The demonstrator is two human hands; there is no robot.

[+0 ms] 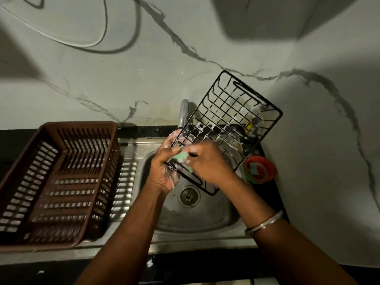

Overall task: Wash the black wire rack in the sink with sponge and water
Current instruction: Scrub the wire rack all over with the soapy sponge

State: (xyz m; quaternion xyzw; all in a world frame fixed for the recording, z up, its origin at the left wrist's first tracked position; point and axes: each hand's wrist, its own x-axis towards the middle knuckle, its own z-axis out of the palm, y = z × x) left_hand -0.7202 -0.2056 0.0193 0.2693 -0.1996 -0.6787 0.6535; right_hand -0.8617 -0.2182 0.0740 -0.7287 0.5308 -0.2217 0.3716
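A silver bangle (265,222) was worn on the right wrist, above the near rim of the steel sink (205,214). The drain (188,195) was seen at the middle of the sink's basin. Just above the drain, the black wire rack (232,112) was held tilted over the sink, its lower end down in the basin and its upper end raised past the sink's far right corner. The rack's lower left edge was gripped by the left hand (164,167), whose foam-covered fingers were curled round the wires. A green sponge (181,158) was clutched in the bent fingers of the right hand (207,161) and pressed against the rack's wires, close beside the left hand. Suds were spread over several wires. A brown slatted plastic dish basket (61,171) was set on the drainboard left of the sink. A small red bowl (260,168) was placed at the sink's right edge. Behind the sink, a metal tap (183,112) was partly hidden by the rack, and a veined marble wall (102,79) was seen beyond it.
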